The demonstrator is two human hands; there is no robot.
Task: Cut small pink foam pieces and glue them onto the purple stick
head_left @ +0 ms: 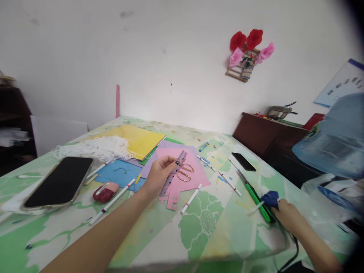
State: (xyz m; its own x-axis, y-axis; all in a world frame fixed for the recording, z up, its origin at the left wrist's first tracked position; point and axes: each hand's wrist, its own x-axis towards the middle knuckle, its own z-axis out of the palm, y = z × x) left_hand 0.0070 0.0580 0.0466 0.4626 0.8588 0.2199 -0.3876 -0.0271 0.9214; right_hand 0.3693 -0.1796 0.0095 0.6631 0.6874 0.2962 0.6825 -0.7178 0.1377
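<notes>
My left hand (pixel 162 172) is closed on a purple strip (pixel 182 156) with dark marks along it, thumb on top. The strip lies over pink paper (pixel 196 180). Gold-coloured scissor handles (pixel 186 172) show right beside it. At the right, my right hand (pixel 288 216) is closed around a blue glue gun (pixel 270 199). A whitish stick juts from the gun to the left, and a black cord trails below the hand. Just left of the gun lies a green utility knife (pixel 257 201), partly covered by it. Pink cut-out paper (pixel 172 201) sits below the strip.
A phone (pixel 58 182), a red case (pixel 105 192), white string (pixel 98 148), a yellow sheet (pixel 136 138) and blue paper (pixel 116 172) lie to the left. White marker pens (pixel 191 199) and scraps are scattered about. A black rectangle (pixel 243 161) lies beyond the knife; a water bottle (pixel 331 140) stands right.
</notes>
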